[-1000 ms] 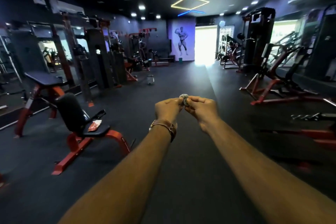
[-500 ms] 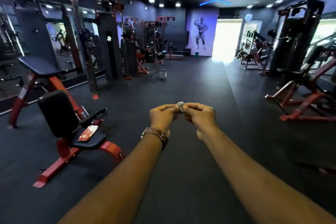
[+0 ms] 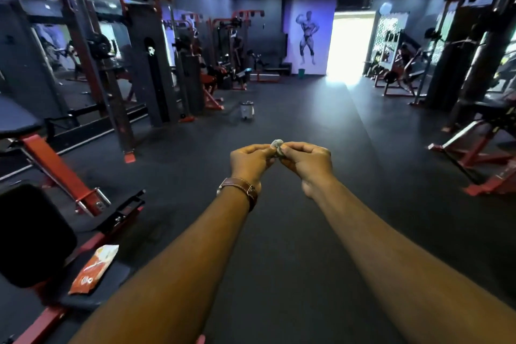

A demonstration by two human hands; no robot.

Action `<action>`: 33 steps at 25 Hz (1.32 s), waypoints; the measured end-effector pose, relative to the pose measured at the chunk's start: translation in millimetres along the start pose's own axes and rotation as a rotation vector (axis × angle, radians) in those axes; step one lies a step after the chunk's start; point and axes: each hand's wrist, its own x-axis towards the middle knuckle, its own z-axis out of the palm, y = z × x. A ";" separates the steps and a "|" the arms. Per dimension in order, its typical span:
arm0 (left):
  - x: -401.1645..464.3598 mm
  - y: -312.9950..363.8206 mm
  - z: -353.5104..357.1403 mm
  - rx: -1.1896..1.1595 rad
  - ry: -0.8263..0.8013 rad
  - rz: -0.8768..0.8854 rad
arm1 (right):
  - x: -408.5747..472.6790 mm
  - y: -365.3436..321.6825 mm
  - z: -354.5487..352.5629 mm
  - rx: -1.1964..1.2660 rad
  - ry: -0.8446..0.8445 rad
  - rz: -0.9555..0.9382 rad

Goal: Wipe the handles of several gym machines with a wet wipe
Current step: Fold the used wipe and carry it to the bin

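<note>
A small crumpled whitish wet wipe (image 3: 277, 146) is pinched between the fingertips of both hands, held out in front of me over the dark floor. My left hand (image 3: 249, 160), with a brown watch strap on its wrist, grips the wipe from the left. My right hand (image 3: 306, 159) grips it from the right. An orange wipe packet (image 3: 93, 268) lies on the black seat of a red-framed bench (image 3: 55, 282) at the lower left. Machine handles show only in the distance.
Red and black machines (image 3: 111, 70) line the left wall and the right side (image 3: 474, 64). A small white bin (image 3: 246, 110) stands on the floor ahead. A wide strip of dark floor (image 3: 293, 109) runs toward a bright doorway (image 3: 351, 45).
The view has swung left and moved forward, so the bench with the packet now sits nearer at the lower left. Both hands still pinch the wipe together.
</note>
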 end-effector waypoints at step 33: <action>1427.7 -147.9 147.3 -0.035 0.127 -0.058 | 1367.2 322.9 359.5 0.091 -0.062 0.158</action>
